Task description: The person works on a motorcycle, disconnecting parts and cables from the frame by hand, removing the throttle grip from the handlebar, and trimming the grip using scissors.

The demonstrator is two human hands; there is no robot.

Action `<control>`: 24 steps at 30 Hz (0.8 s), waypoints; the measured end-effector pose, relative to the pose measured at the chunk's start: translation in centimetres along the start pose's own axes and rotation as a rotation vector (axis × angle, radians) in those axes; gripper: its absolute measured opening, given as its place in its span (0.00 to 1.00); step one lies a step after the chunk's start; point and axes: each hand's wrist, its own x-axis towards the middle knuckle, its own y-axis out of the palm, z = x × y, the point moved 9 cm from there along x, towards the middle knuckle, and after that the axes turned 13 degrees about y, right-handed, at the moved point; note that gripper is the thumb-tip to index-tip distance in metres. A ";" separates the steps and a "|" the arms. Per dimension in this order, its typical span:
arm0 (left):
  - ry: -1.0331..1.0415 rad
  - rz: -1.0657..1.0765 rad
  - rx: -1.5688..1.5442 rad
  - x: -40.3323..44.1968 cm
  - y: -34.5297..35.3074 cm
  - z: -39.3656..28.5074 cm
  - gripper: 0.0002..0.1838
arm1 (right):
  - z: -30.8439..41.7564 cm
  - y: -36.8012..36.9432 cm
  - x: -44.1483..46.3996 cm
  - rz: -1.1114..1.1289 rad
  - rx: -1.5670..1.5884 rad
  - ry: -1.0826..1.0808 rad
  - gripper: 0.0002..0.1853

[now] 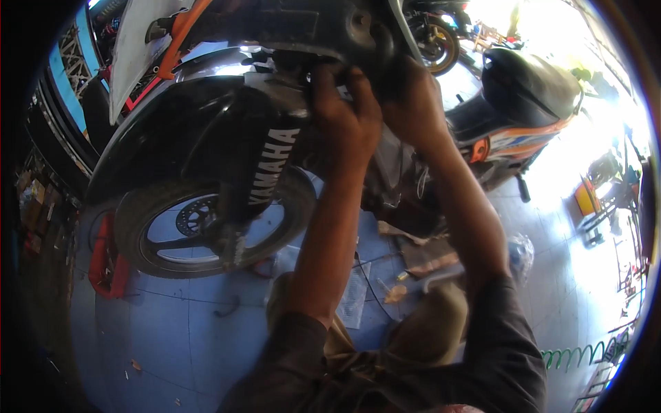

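In front of me stands a motorcycle with a black front fender point(206, 124) marked YAMAHA, above its front wheel point(148, 241). My left hand point(346, 117) is raised just behind the fender, under the dark body panel point(282, 31). Its fingers are bent around something in the shadow that I cannot make out. Close beside it on the right, my right hand point(414, 103) is closed at the same dark area, its fingertips mostly hidden. Whatever the two hands grip is too dark to name.
A red stand or tray point(107, 265) is by the wheel. Behind my right arm is an orange-sided motorcycle seat section point(530, 96). Cardboard point(427, 256) and clear plastic point(521, 256) lie on the tiled floor point(172, 323). A green coiled hose point(575, 356) is at the lower right.
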 end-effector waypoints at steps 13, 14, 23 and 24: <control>-0.006 -0.002 -0.010 -0.4 -0.4 0.0 0.12 | 0.9 0.0 -1.4 -0.105 -0.105 -0.046 0.15; -0.006 -0.019 -0.033 -0.3 -0.4 -0.2 0.16 | 1.0 -0.2 -1.6 -0.137 -0.082 -0.061 0.16; -0.214 -0.083 -0.593 0.9 0.4 0.0 0.30 | -0.5 0.9 -1.9 -0.231 -0.175 -0.005 0.15; -0.213 -0.091 -0.595 1.1 0.0 -0.5 0.30 | -0.5 0.9 -1.9 -0.230 -0.180 -0.012 0.15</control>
